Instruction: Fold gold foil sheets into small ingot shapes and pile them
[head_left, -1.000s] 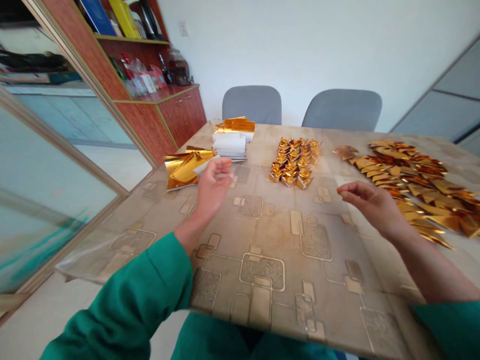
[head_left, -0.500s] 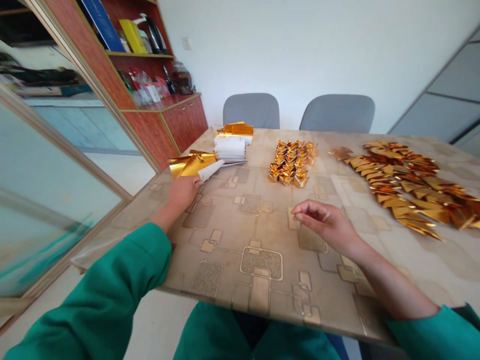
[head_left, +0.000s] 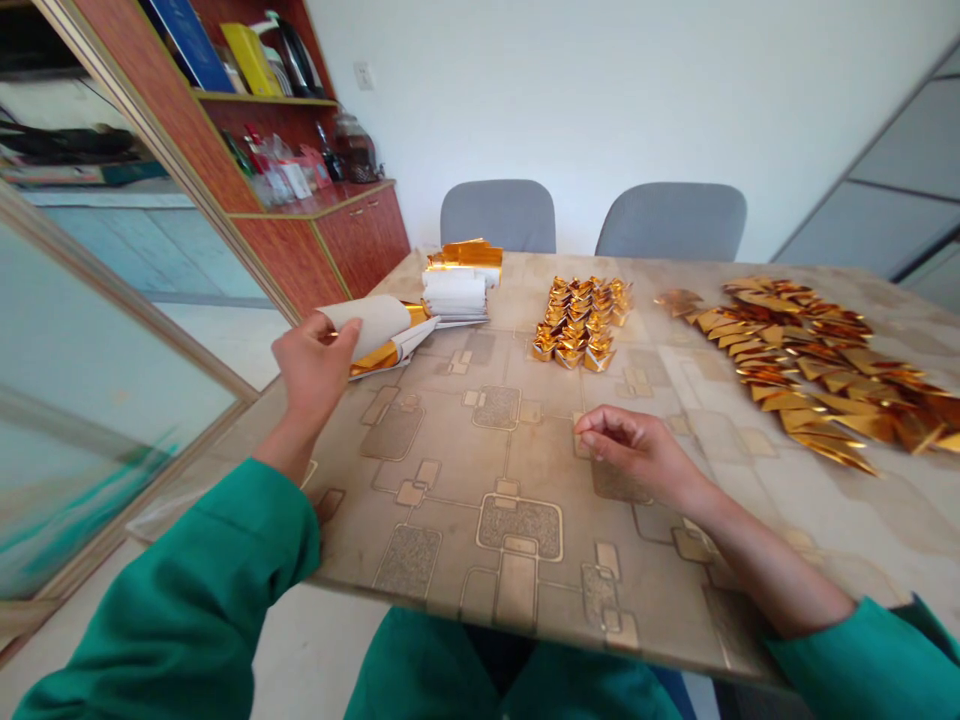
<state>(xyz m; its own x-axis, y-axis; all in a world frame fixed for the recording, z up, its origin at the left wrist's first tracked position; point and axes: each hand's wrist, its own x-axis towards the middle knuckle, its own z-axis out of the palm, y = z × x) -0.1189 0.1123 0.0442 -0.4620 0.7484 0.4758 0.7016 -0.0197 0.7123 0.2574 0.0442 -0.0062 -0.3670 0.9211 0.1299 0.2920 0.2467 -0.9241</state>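
Note:
My left hand (head_left: 311, 365) is raised over the table's left edge, pinching a sheet of gold foil paper (head_left: 371, 322) whose white back curls upward. Under it lie more loose gold sheets (head_left: 390, 350). My right hand (head_left: 637, 450) rests near the middle of the table (head_left: 517, 480), fingers loosely curled with nothing visible in them. Beyond the sheets stands a stack of white-backed foil paper (head_left: 454, 295). A block of folded gold ingots (head_left: 581, 320) sits at the table's centre back.
Many folded gold triangles (head_left: 810, 355) spread across the right side of the table. Two grey chairs (head_left: 585, 215) stand behind it. A red-brown cabinet (head_left: 330, 230) with shelves of bottles and books is at the left, beside a glass panel (head_left: 90, 380).
My left hand reached to the loose gold sheets and has lifted one off the pile. My right hand drifted left toward the table's middle and settled lower.

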